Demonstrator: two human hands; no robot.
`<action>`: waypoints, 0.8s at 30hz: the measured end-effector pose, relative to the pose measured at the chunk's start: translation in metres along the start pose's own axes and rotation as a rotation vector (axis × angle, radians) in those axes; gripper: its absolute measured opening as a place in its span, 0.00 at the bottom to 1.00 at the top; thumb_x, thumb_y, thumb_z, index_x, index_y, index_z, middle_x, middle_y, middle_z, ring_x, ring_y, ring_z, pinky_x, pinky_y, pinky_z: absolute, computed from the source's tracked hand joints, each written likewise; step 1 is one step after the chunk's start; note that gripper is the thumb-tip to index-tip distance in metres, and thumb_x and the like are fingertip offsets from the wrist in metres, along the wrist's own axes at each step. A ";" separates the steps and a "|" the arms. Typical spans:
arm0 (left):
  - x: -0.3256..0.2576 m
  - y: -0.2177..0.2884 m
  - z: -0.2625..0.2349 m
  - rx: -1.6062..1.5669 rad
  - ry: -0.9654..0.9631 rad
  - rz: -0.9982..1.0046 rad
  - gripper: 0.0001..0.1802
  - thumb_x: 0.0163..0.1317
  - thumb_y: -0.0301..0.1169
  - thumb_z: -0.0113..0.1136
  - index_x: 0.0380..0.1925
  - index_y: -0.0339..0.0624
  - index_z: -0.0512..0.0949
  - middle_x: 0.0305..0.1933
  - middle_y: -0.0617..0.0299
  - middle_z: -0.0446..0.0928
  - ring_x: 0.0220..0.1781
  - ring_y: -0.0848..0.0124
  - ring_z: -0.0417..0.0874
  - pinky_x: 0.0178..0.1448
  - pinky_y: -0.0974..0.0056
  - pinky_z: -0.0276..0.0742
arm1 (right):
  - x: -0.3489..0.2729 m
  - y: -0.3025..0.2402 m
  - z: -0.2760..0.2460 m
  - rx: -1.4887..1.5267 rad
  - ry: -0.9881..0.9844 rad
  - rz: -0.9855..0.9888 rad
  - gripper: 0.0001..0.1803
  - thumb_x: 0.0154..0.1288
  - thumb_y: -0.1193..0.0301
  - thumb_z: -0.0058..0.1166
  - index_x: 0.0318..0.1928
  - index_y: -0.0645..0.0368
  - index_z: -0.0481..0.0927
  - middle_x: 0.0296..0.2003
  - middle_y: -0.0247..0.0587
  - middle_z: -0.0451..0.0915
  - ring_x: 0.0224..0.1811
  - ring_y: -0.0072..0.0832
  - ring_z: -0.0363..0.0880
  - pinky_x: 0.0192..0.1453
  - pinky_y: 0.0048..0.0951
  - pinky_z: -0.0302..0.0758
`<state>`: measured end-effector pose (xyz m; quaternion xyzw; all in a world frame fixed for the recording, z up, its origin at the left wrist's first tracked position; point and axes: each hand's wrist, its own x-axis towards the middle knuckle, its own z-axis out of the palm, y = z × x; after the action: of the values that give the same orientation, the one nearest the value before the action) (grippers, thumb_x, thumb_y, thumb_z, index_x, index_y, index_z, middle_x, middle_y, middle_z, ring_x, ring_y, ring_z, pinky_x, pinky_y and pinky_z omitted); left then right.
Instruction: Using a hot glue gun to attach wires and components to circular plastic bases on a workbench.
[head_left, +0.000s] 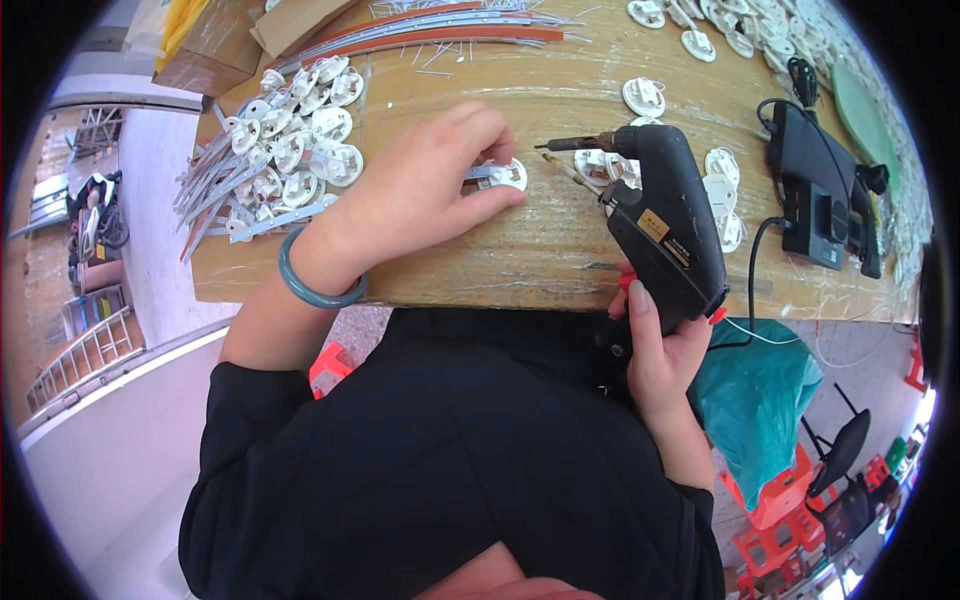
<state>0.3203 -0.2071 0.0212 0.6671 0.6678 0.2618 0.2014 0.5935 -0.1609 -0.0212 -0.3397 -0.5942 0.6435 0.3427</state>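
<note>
Head view: white disc (pixel 514 176) in left grip (pixel 425 180), soldering gun (pixel 672 190) in right grip (pixel 660 355)

Left grip pinches disc on worktop (pixel 430 270), strip (pixel 480 172) under fingers. Right grip clasps gun, tip (pixel 545 147) ahead-left of it. Probably partway: strip-fitted discs (pixel 332 124) left of left grip look done; loose discs (pixel 697 45) beyond right grip look left. Gold label (pixel 655 225) on gun, print too small to read.

Black soldering gun (pixel 668 200) in right fingers (pixel 645 318), left fingers (pixel 492 205) around white disc (pixel 513 176)
</note>
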 end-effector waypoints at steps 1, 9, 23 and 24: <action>0.000 0.000 0.000 -0.027 0.002 -0.023 0.14 0.59 0.31 0.70 0.36 0.37 0.73 0.35 0.57 0.71 0.36 0.65 0.75 0.43 0.63 0.74 | 0.000 -0.001 0.000 0.011 0.014 0.003 0.15 0.73 0.76 0.53 0.56 0.70 0.76 0.48 0.46 0.83 0.36 0.23 0.79 0.42 0.25 0.76; -0.004 -0.003 0.001 -0.141 0.024 -0.087 0.12 0.58 0.30 0.67 0.35 0.37 0.74 0.35 0.54 0.74 0.35 0.60 0.78 0.42 0.61 0.75 | -0.001 -0.008 -0.004 0.209 0.031 0.094 0.21 0.68 0.78 0.59 0.60 0.66 0.72 0.42 0.37 0.81 0.39 0.20 0.80 0.44 0.24 0.78; -0.003 0.004 0.009 -0.349 0.086 -0.170 0.07 0.56 0.21 0.67 0.32 0.34 0.77 0.36 0.63 0.72 0.35 0.75 0.75 0.41 0.71 0.71 | 0.059 -0.084 -0.219 -0.013 0.976 -0.540 0.15 0.69 0.72 0.59 0.51 0.64 0.72 0.35 0.41 0.81 0.27 0.24 0.79 0.28 0.25 0.77; -0.003 0.003 0.009 -0.351 0.089 -0.161 0.07 0.56 0.21 0.67 0.32 0.34 0.77 0.36 0.63 0.72 0.35 0.75 0.75 0.41 0.71 0.71 | 0.070 -0.083 -0.245 -0.096 0.994 -0.503 0.15 0.68 0.72 0.61 0.51 0.64 0.72 0.36 0.41 0.81 0.27 0.24 0.79 0.28 0.25 0.77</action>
<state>0.3283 -0.2091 0.0158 0.5540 0.6713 0.3866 0.3050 0.7657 0.0336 0.0436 -0.4652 -0.4526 0.2767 0.7087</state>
